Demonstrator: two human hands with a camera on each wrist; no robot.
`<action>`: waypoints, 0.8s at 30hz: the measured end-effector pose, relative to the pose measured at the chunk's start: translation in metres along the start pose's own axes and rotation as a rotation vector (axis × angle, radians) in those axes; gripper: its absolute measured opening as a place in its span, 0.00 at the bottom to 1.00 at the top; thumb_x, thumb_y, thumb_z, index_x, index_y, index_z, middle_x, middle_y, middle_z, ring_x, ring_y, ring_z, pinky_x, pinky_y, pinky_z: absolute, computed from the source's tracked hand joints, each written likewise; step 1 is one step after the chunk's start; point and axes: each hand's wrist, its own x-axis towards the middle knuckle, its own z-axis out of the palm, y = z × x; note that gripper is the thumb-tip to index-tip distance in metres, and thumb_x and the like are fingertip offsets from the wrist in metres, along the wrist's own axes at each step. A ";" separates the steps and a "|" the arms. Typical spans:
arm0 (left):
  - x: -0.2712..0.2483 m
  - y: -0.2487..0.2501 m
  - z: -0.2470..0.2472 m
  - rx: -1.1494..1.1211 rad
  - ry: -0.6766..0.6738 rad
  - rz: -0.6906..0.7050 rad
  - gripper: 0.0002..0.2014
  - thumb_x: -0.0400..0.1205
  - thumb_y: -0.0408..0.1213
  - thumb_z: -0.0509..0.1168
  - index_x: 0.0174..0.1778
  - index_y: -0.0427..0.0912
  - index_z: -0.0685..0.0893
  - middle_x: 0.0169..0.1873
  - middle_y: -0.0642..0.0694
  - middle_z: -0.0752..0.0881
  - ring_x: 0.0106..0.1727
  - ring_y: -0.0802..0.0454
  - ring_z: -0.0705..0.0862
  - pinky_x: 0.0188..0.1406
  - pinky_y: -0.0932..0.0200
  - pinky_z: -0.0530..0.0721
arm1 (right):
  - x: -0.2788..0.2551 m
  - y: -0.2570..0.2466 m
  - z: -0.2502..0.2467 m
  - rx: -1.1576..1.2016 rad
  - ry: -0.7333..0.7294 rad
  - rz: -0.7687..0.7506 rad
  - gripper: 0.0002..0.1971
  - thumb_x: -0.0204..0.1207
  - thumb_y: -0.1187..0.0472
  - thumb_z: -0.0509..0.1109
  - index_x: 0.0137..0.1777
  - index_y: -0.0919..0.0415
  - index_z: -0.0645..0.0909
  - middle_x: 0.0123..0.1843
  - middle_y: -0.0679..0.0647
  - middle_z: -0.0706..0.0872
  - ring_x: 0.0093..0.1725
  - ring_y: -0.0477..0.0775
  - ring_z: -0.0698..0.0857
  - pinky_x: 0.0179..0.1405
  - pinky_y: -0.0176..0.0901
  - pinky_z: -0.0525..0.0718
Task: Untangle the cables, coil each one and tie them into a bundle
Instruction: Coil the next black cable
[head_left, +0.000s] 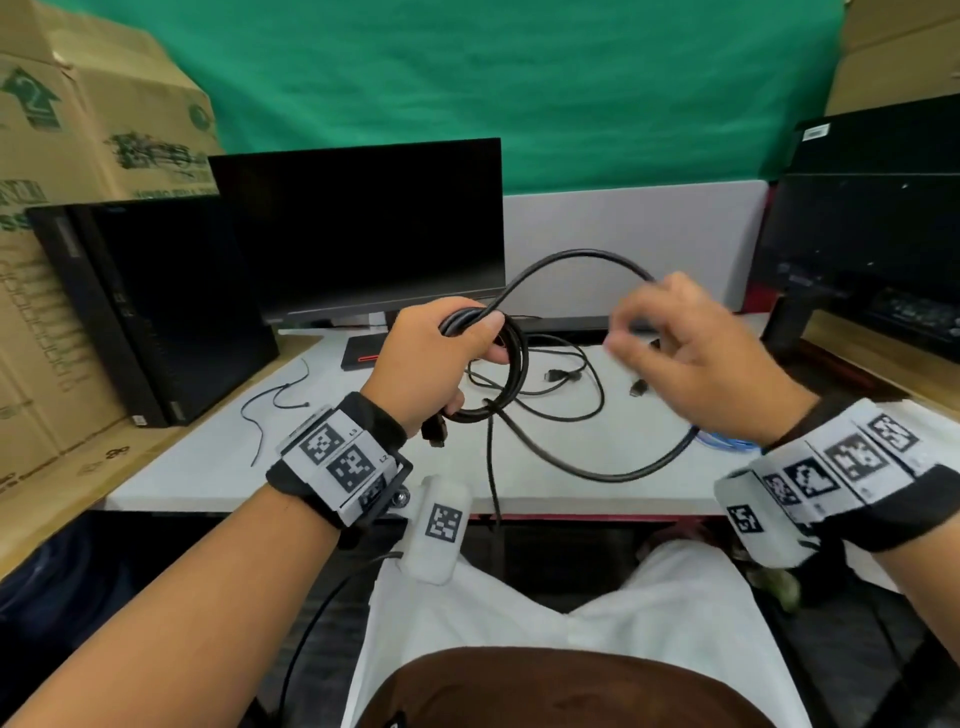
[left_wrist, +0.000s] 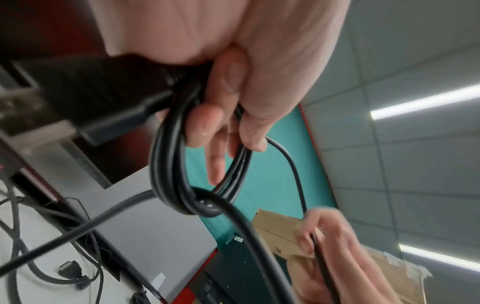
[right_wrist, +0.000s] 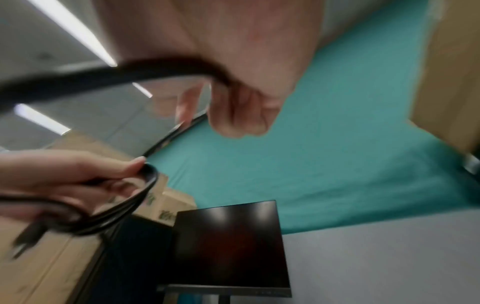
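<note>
My left hand grips a coil of thick black cable above the white desk, its fingers curled through the loops. A black plug hangs below that hand. From the coil the same cable arcs up to my right hand, which pinches it; that hand is blurred. The cable's free length sags back down onto the desk. A thinner black cable with small plugs lies loose on the desk behind. A blue cable peeks out under my right wrist.
A dark monitor stands at the back, a black computer case on the left, another black unit on the right. Cardboard boxes are stacked at far left. Thin wire ties lie on the desk's left part.
</note>
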 end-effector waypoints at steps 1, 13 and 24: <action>0.001 0.000 -0.001 -0.046 0.021 -0.022 0.05 0.86 0.42 0.67 0.48 0.47 0.87 0.39 0.43 0.93 0.21 0.42 0.77 0.17 0.60 0.72 | -0.003 -0.006 0.002 -0.128 -0.126 0.012 0.26 0.71 0.22 0.56 0.53 0.40 0.78 0.46 0.42 0.69 0.38 0.41 0.74 0.39 0.49 0.78; -0.003 -0.011 0.023 -0.072 0.132 -0.013 0.09 0.86 0.43 0.67 0.46 0.42 0.87 0.36 0.43 0.91 0.16 0.53 0.78 0.17 0.59 0.75 | -0.012 -0.050 0.031 -0.065 0.087 -0.311 0.15 0.80 0.48 0.71 0.58 0.58 0.82 0.57 0.50 0.88 0.56 0.43 0.87 0.56 0.44 0.85; 0.005 -0.020 0.002 -0.075 0.167 -0.063 0.06 0.86 0.43 0.67 0.47 0.46 0.86 0.39 0.43 0.93 0.14 0.51 0.68 0.17 0.60 0.73 | 0.001 -0.010 -0.019 0.189 -0.941 -0.022 0.06 0.81 0.55 0.73 0.48 0.40 0.89 0.41 0.43 0.91 0.44 0.40 0.87 0.47 0.31 0.79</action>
